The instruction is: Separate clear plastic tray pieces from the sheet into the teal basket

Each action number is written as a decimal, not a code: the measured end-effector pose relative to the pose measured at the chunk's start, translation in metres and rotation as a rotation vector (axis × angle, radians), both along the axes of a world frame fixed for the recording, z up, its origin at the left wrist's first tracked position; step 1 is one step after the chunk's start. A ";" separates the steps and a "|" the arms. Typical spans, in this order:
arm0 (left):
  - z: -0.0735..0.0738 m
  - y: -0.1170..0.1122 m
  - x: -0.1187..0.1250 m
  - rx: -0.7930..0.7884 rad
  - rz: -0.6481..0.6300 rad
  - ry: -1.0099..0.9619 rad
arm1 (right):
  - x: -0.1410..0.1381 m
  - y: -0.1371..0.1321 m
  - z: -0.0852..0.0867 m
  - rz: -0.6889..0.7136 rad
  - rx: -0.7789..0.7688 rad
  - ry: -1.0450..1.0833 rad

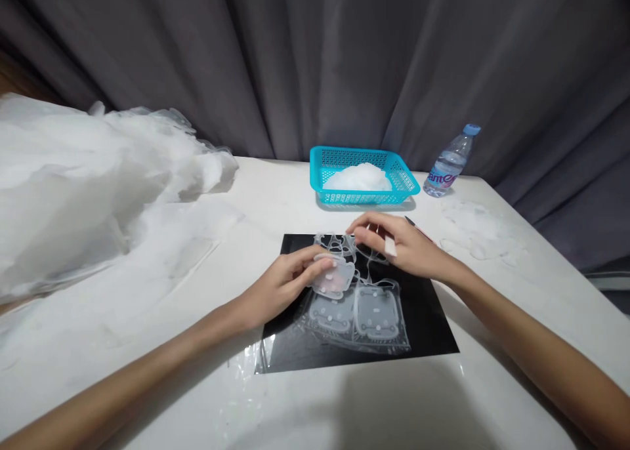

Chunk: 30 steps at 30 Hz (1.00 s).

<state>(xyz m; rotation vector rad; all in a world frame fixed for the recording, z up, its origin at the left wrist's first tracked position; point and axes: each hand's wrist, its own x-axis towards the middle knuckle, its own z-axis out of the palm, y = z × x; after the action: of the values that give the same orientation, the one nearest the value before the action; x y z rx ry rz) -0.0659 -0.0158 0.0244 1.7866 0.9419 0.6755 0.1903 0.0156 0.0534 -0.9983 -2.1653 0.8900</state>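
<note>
My left hand (290,279) pinches a translucent, scallop-edged plastic piece (331,278) between thumb and fingers, above a black mat (428,335). Curled over the mat's far edge is my right hand (394,240), fingertips close to cut-out clear film scraps (339,245). What its fingers grip is hard to see. A white wrap or strip (390,245) shows at one finger. Behind that hand a thin dark-tipped tool (412,223) sticks out; whether it is held or lies on the table I cannot tell. A clear film sheet with printed rounded shapes (378,312) lies on the mat below both hands.
A blue basket (367,197) holding a white translucent heap (361,177) stands at the back. To its right is a water bottle (450,164). A large pile of whitish film (98,168) covers the left side. Loose clear scraps (480,230) lie right. A grey curtain (344,63) hangs behind.
</note>
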 end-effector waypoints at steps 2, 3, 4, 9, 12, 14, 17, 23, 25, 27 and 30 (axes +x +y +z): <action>-0.001 -0.001 -0.001 0.019 -0.014 -0.027 | 0.000 -0.009 0.009 0.154 -0.040 -0.048; 0.000 -0.001 -0.001 0.043 -0.018 -0.032 | -0.001 -0.013 0.012 0.190 -0.018 -0.071; 0.000 -0.002 -0.001 0.070 -0.019 -0.037 | -0.001 -0.016 0.013 0.200 0.021 -0.084; 0.002 0.000 -0.006 0.137 -0.024 -0.036 | 0.003 -0.019 0.013 0.179 0.184 -0.054; 0.001 0.001 -0.008 0.155 -0.042 -0.035 | 0.007 -0.020 0.014 0.214 0.302 -0.053; 0.001 0.001 -0.008 0.143 -0.073 -0.044 | 0.009 -0.021 0.016 0.235 0.380 -0.079; 0.001 -0.001 -0.006 0.073 -0.085 -0.062 | 0.010 -0.025 0.018 0.242 0.450 -0.113; 0.003 -0.003 -0.001 0.023 -0.030 -0.109 | 0.010 -0.027 0.017 0.225 0.453 -0.137; 0.003 -0.004 0.000 0.005 -0.038 -0.113 | 0.010 -0.027 0.016 0.215 0.463 -0.160; 0.003 -0.005 0.002 -0.067 -0.003 -0.146 | 0.010 -0.027 0.016 0.193 0.465 -0.166; 0.005 -0.007 0.007 -0.319 0.085 -0.289 | 0.012 -0.026 0.018 0.182 0.428 -0.166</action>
<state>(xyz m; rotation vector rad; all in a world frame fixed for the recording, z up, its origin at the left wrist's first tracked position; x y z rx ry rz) -0.0593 -0.0230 0.0290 1.3343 0.8759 0.7671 0.2028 -0.0106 0.0717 -0.6897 -2.4750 0.3980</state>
